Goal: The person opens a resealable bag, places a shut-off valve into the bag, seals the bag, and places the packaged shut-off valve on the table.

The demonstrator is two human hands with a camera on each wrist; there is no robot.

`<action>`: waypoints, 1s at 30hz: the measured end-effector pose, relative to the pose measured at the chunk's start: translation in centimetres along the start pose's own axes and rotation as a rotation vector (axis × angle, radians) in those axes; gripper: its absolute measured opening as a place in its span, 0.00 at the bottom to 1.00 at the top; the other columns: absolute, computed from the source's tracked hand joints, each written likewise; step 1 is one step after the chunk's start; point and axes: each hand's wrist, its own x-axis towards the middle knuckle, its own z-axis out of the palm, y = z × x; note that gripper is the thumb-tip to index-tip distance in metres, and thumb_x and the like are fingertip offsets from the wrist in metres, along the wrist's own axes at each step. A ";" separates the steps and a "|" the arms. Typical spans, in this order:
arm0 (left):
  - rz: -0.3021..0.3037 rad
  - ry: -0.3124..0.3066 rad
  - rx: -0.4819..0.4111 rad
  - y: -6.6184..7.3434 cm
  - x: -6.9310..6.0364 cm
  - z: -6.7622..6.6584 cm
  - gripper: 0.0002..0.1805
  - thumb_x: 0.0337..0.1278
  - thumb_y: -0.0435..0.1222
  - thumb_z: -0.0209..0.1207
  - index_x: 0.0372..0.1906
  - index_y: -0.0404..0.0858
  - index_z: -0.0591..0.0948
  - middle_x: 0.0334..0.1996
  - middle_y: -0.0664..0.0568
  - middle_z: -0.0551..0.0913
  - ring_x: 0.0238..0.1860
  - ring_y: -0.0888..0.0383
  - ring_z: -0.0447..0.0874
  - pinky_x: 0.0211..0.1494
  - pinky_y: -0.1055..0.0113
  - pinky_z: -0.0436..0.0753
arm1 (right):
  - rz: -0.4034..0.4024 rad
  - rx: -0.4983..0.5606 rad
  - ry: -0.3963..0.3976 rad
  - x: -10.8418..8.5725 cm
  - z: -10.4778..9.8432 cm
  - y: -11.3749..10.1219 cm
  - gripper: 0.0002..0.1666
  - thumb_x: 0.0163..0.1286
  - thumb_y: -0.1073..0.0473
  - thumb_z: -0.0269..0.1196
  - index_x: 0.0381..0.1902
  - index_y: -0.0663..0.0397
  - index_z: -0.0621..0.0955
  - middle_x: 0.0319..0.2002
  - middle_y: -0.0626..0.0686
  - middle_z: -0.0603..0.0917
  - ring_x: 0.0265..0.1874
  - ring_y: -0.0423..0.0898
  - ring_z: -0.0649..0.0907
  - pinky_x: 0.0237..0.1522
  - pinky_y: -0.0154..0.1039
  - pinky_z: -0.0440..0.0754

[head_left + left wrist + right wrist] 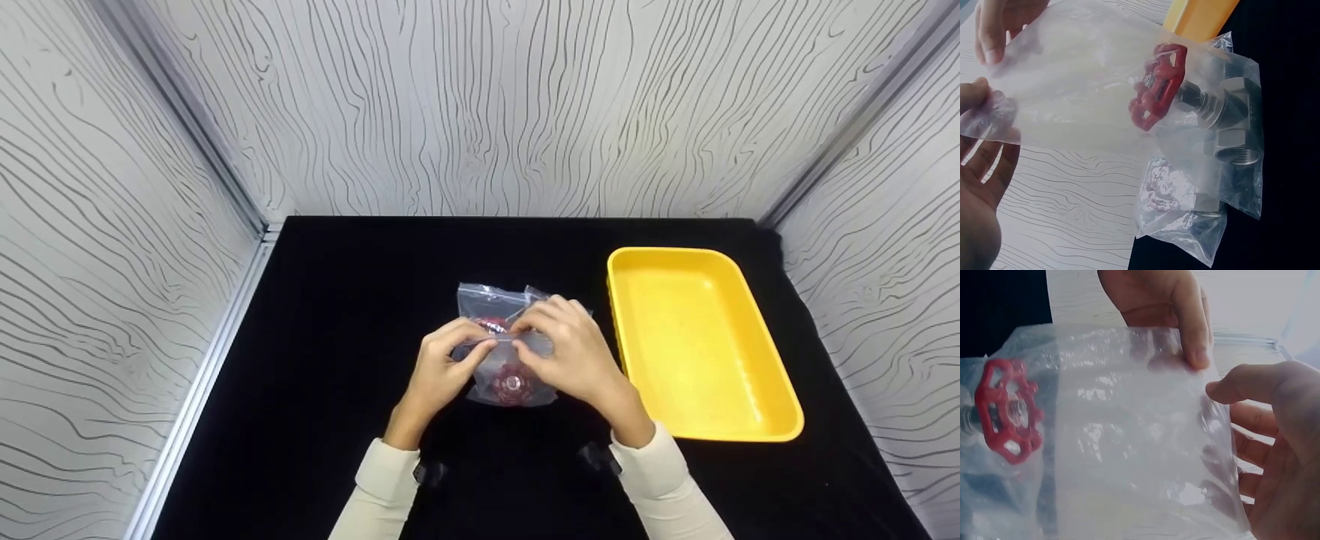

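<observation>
A clear plastic zip bag (487, 373) stands in the middle of the black tabletop, holding a metal valve (1237, 115) with a red handwheel (1158, 87). My left hand (444, 365) pinches the bag's top edge between thumb and fingers. Close beside it, my right hand (576, 352) pinches the same edge. In the right wrist view, the right hand (1289, 419) has its fingers spread behind the film and its thumb in front. Behind this bag lies a second clear bag (491, 300), with another red and metal piece partly hidden inside.
To the right, a yellow plastic tray (705, 337) sits on the black tabletop (360, 300). White panels (480, 112) with a dark wavy grain stand at the back and both sides. A metal rail (199, 397) runs along the left edge.
</observation>
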 end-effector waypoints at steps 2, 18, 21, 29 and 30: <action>-0.001 0.000 -0.003 0.0 0.0 0.0 0.02 0.65 0.29 0.71 0.36 0.38 0.89 0.35 0.51 0.89 0.37 0.57 0.87 0.45 0.66 0.89 | -0.004 -0.006 0.005 0.0 0.0 0.2 0.07 0.59 0.60 0.77 0.34 0.45 0.88 0.34 0.42 0.88 0.37 0.45 0.80 0.41 0.41 0.75; 0.036 -0.012 -0.016 0.0 0.1 0.0 0.04 0.63 0.27 0.71 0.37 0.39 0.89 0.35 0.51 0.89 0.37 0.56 0.87 0.46 0.67 0.88 | -0.018 0.002 -0.010 -0.1 0.3 0.1 0.08 0.58 0.60 0.75 0.34 0.45 0.86 0.33 0.43 0.87 0.35 0.44 0.79 0.40 0.40 0.75; 0.049 -0.023 -0.016 0.1 0.2 0.0 0.05 0.63 0.26 0.70 0.38 0.39 0.89 0.35 0.50 0.89 0.38 0.55 0.88 0.47 0.66 0.88 | -0.021 0.004 -0.026 0.0 0.3 0.0 0.06 0.60 0.58 0.74 0.35 0.46 0.87 0.35 0.43 0.87 0.36 0.45 0.80 0.40 0.40 0.75; 0.035 -0.049 -0.017 0.0 0.1 0.1 0.04 0.64 0.27 0.70 0.40 0.39 0.90 0.37 0.51 0.90 0.40 0.55 0.88 0.48 0.67 0.88 | -0.052 0.005 0.012 -0.1 0.8 -0.1 0.06 0.59 0.62 0.72 0.31 0.47 0.84 0.31 0.44 0.85 0.34 0.44 0.79 0.39 0.40 0.76; 0.029 -0.052 -0.017 0.0 0.1 0.1 0.04 0.65 0.28 0.70 0.39 0.39 0.90 0.37 0.51 0.90 0.40 0.55 0.89 0.49 0.67 0.88 | -0.059 0.001 0.020 -0.1 0.9 -0.1 0.06 0.59 0.62 0.73 0.31 0.48 0.84 0.30 0.44 0.85 0.34 0.44 0.79 0.39 0.40 0.76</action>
